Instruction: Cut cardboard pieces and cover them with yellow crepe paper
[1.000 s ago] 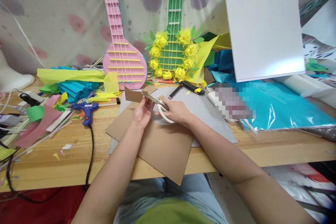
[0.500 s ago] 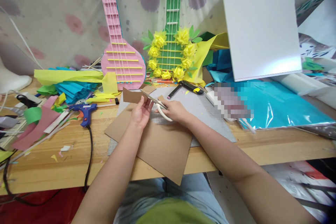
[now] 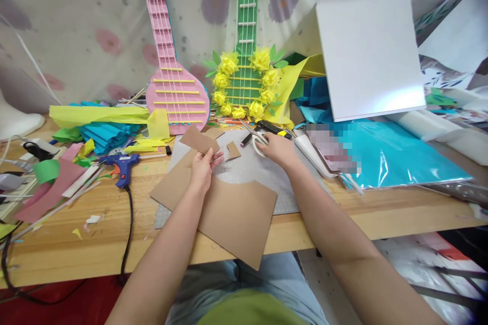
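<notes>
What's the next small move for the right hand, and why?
Probably release the scissors onto the grey cutting mat: the right hand holds them away from the brown cardboard piece in the left hand, so no cut seems under way.

The left arm (image 3: pixel 163 249), bare and nearly straight, reaches forward from the lower left, slanting inward. The left hand (image 3: pixel 203 166) is pinching, its thumb (image 3: pixel 209 152) on top and some fingers (image 3: pixel 218 158) loosely extended toward the right hand (image 3: pixel 277 149). The right arm (image 3: pixel 328 213), also bare, slants in from the lower right, slightly bent at the elbow (image 3: pixel 356 260). The right hand, apart from the left and slightly farther forward, is back-up, curled in a grip.
</notes>
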Demonstrator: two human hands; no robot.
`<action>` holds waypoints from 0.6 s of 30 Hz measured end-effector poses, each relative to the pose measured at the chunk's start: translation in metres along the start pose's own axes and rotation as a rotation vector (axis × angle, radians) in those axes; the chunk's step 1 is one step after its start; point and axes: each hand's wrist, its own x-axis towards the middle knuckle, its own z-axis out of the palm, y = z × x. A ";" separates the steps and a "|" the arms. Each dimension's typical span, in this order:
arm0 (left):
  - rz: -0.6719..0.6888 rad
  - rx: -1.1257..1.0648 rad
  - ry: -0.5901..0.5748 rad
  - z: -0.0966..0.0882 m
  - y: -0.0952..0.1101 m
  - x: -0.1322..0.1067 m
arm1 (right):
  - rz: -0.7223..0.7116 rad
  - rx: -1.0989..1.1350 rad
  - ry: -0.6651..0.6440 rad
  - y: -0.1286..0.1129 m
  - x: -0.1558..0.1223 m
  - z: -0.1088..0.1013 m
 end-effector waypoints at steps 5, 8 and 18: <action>0.087 0.207 0.091 -0.003 -0.005 0.006 | -0.015 -0.094 -0.003 0.027 -0.009 -0.009; 0.202 0.417 0.088 -0.005 -0.005 0.013 | -0.125 -0.117 -0.022 0.041 -0.015 -0.009; 0.987 1.425 -0.276 -0.034 0.027 0.023 | -0.221 -0.089 -0.018 0.050 -0.012 -0.001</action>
